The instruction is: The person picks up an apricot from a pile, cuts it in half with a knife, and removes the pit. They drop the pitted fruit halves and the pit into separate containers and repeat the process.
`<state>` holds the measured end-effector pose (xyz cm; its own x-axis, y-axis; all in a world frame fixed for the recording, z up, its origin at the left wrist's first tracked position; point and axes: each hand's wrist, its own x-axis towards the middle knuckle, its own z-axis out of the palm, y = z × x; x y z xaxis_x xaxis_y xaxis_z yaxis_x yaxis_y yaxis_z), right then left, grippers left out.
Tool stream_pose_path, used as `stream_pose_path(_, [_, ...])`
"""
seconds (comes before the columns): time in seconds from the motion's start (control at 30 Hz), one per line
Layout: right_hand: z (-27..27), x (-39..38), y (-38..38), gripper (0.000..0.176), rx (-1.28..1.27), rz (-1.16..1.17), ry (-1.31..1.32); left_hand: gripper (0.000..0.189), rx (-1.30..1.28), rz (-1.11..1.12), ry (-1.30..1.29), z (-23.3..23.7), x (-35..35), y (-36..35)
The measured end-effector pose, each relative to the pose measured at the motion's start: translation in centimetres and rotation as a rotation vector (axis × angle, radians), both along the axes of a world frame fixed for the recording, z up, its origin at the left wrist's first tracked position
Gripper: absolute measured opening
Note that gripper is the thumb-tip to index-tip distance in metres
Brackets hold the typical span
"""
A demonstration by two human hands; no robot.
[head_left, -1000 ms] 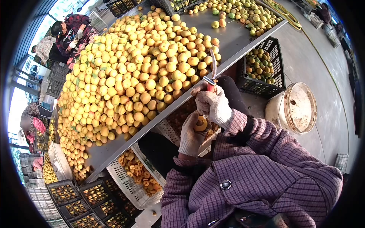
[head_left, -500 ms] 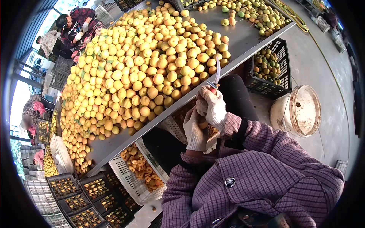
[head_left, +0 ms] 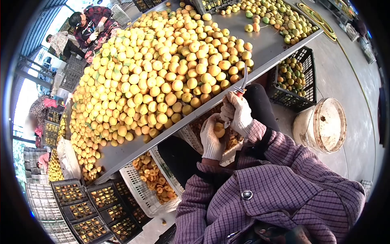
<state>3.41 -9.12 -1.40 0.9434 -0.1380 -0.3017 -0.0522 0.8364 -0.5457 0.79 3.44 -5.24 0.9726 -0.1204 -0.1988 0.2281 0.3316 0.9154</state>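
In my gloved left hand [head_left: 211, 140] is a yellow apricot [head_left: 219, 130], its upper side showing between thumb and fingers. My right hand [head_left: 239, 112], also in a white glove, is closed around a knife [head_left: 245, 78] with a curved blade and a reddish handle end. The blade points up and away, over the edge of the metal table [head_left: 266, 65]. Both hands are close together in front of my lap, right beside the apricot. Beyond them a large heap of apricots [head_left: 150, 81] covers much of the table.
White crates of cut fruit [head_left: 156, 179] stand below the table edge. On the right are a black crate [head_left: 295, 77] of greenish fruit and a dirty white bucket [head_left: 321, 124]. Black trays [head_left: 87, 211] lie lower left. A person [head_left: 95, 30] works across the table.
My hands have parted slightly, and more of the apricot in my left hand now shows. The knife stays in my right hand. The whole view has shifted a little.
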Motion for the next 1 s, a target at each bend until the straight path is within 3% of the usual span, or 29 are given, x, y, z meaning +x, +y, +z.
stream_pose_path(0.07, [0.3,-0.4,-1.4,0.020,-0.296,0.023,-0.067,0.017,-0.196,0.083,0.240,0.5,0.9,0.2])
stream_pose_path(0.1, [0.4,-0.8,-1.7,0.014,-0.362,0.012,-0.143,0.017,-0.196,0.087,0.228,0.7,1.3,0.3])
stream_pose_path(0.2, [-0.9,-1.8,-2.5,0.011,-0.536,0.089,-0.102,0.020,0.122,0.169,-0.077,1.6,1.4,0.5])
stream_pose_path(0.27, [-1.2,-2.5,-2.7,0.014,-0.596,0.129,-0.071,0.019,0.250,0.213,-0.079,1.8,1.7,2.2])
stream_pose_path(0.33, [-1.8,-2.9,-2.6,0.016,-0.541,0.130,-0.060,0.017,0.665,0.386,-0.512,1.3,1.5,5.9])
stream_pose_path(0.4, [-2.9,-3.4,-3.1,0.017,-0.566,0.145,-0.074,0.020,0.565,0.513,-0.224,2.4,0.1,10.9])
stream_pose_path(0.47, [-3.9,-3.6,-3.5,0.018,-0.549,0.177,-0.062,0.026,1.218,0.656,-0.332,3.3,0.1,17.4])
stream_pose_path(0.53, [-3.8,-3.8,-3.1,0.018,-0.558,0.170,-0.070,0.033,1.978,0.702,-0.164,5.8,-0.2,20.5])
stream_pose_path(0.63, [-3.6,-3.5,-2.2,0.016,-0.585,0.269,-0.009,0.039,1.789,0.673,-0.162,5.6,2.4,23.2])
stream_pose_path(0.67, [-3.8,-3.6,-2.0,0.015,-0.591,0.323,0.023,0.040,1.665,0.545,-0.090,7.8,3.8,20.8])
stream_pose_path(0.87, [-2.4,-5.1,-2.3,0.018,-0.858,0.524,0.130,0.028,1.257,0.093,-0.638,6.0,7.6,11.1])
stream_pose_path(1.0, [-3.1,-5.8,-3.7,0.018,-0.699,0.366,0.175,0.024,1.214,0.164,-0.711,4.8,7.4,9.5])
